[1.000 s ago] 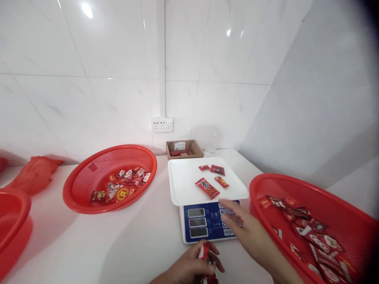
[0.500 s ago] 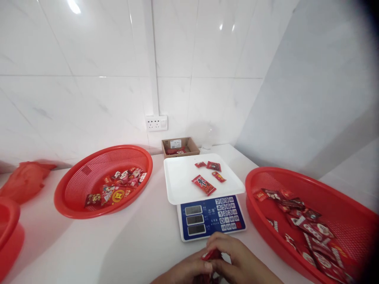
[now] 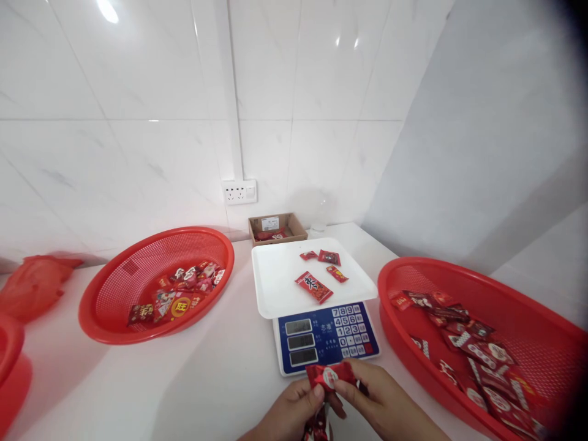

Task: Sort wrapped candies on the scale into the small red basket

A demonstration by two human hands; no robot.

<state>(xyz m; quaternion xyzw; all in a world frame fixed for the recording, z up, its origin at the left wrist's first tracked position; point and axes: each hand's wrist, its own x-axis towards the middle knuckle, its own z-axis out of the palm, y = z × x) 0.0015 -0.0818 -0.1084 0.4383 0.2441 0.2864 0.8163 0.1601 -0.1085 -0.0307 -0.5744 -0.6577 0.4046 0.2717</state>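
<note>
Just in front of the scale, my left hand point(image 3: 294, 401) and my right hand point(image 3: 374, 392) are both closed on a shiny red candy packet point(image 3: 329, 375) with a pale round emblem. Below it, more red wrapper point(image 3: 316, 425) shows under my left fingers; how it is held is partly hidden. The digital scale point(image 3: 310, 343) has a blue keypad panel and a white tray point(image 3: 275, 282). On that tray lie a long red date packet point(image 3: 314, 287), a small red-yellow packet point(image 3: 337, 273), a dark red packet point(image 3: 329, 257) and a small red one point(image 3: 308, 255).
A red basket point(image 3: 390, 269) of packets stands close on the right, another red basket point(image 3: 110, 285) at the left. Behind the scale is a cardboard box point(image 3: 298, 228). A red plastic bag point(image 3: 39, 285) and a red basket's edge point(image 3: 11, 343) are at far left.
My hands have drawn slightly apart and turned the red packet upward, so its emblem now shows. More wrapper is visible beneath. The packets on the tray lie as before.
</note>
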